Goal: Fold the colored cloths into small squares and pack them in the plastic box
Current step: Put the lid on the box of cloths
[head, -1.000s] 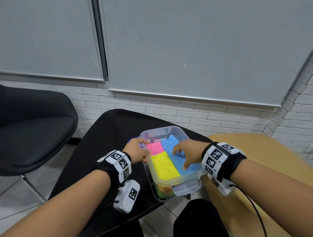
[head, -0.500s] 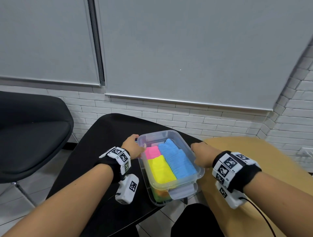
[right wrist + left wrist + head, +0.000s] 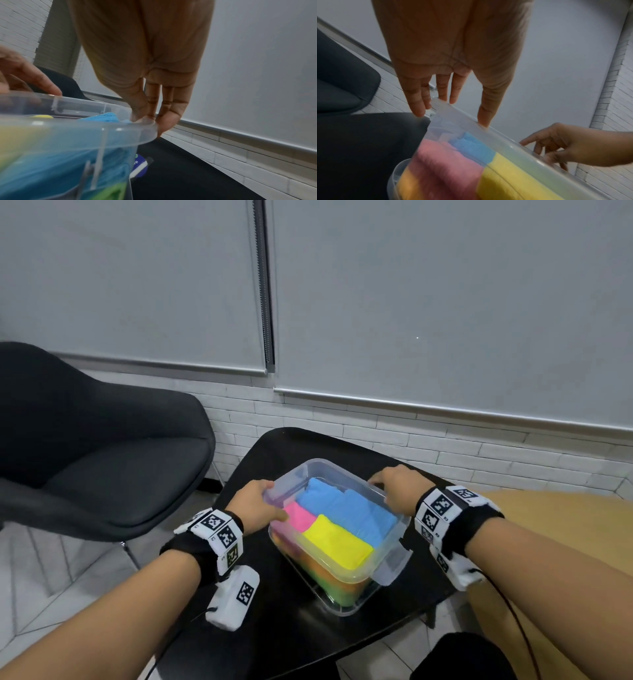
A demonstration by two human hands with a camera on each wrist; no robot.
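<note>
Right hand (image 3: 394, 491) off blue cloth (image 3: 346, 508) — now pinching plastic box (image 3: 342, 604) rim; left hand (image 3: 255, 505) grips opposite rim. Box full, on black table (image 3: 274, 645) — packing looks done.

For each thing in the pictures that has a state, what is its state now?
box: open, no lid on, tilted, held at both sides
blue cloth: folded, in box
pink cloth: folded, in box
yellow cloth: folded, in box
left hand: grips box rim
right hand: grips box rim
</note>
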